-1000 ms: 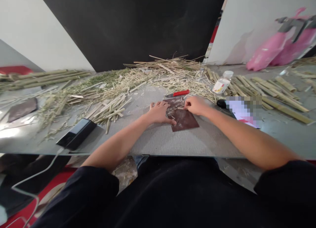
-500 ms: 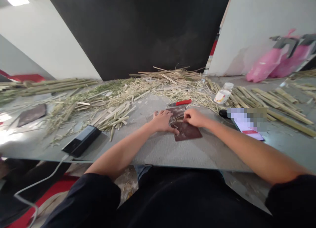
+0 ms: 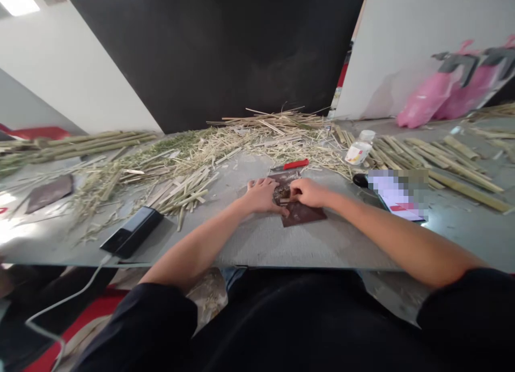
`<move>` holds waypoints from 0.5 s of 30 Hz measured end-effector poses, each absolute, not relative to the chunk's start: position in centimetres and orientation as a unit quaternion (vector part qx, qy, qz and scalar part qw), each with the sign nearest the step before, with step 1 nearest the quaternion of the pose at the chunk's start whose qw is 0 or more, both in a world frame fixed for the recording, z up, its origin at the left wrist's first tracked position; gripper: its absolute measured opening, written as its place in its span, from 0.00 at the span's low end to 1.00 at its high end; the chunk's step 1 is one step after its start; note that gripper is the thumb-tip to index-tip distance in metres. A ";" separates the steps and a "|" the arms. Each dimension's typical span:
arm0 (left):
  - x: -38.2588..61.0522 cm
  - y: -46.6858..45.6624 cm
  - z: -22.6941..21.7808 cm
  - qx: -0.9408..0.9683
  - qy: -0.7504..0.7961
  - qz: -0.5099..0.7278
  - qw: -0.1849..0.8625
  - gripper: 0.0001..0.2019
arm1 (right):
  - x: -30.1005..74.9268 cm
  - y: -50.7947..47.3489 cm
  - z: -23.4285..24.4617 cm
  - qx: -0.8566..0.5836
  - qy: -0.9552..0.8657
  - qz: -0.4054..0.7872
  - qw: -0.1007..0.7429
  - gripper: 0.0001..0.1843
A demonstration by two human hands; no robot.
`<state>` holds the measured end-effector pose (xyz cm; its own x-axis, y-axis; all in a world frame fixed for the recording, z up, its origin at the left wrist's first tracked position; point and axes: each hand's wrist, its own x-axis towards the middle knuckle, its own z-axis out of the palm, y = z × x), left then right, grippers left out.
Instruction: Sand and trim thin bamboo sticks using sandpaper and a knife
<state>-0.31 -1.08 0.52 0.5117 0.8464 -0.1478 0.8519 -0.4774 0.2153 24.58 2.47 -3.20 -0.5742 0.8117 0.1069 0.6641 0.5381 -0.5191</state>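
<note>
A dark red-brown sheet of sandpaper [image 3: 304, 215], dusted with pale powder, lies on the grey table in front of me. My left hand [image 3: 262, 195] rests on its left part, palm down with fingers spread. My right hand [image 3: 309, 192] is closed in a pinch over the sheet. From its fingertips a short bamboo piece [image 3: 285, 201] sticks out to the left, low against the sandpaper; its other end is hidden by the fingers. Just beyond the sheet lies a red-handled knife [image 3: 295, 164], touched by neither hand.
Bamboo strips [image 3: 189, 192] and shavings are heaped behind and to the left. On the left sits a black power bank [image 3: 132, 232] with a white cable. To the right are a white bottle [image 3: 359, 148], a phone [image 3: 396, 197], split bamboo lengths [image 3: 469, 184] and pink spray bottles [image 3: 426, 98].
My right hand has shifted slightly left over the sandpaper, closer to my left hand. The left hand stays in place on the sheet. The whole view has moved a little.
</note>
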 end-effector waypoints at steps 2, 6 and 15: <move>-0.2 -1.0 0.5 0.858 0.497 -0.012 0.131 0.63 | 26.0 3.3 -2.9 -0.465 -0.848 0.190 0.168 0.06; 0.0 -0.8 0.5 0.855 0.502 -0.018 0.128 0.65 | 27.0 3.8 -2.9 -0.490 -0.835 0.177 0.175 0.07; -0.1 -0.5 0.0 0.860 0.496 -0.004 0.119 0.63 | 26.5 3.4 -2.6 -0.484 -0.837 0.193 0.166 0.08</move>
<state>-0.07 -0.53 0.02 0.5081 0.8520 -0.1261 0.8541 -0.4796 0.2012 26.53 3.38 -2.64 -0.4765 0.8743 0.0919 0.7464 0.4576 -0.4832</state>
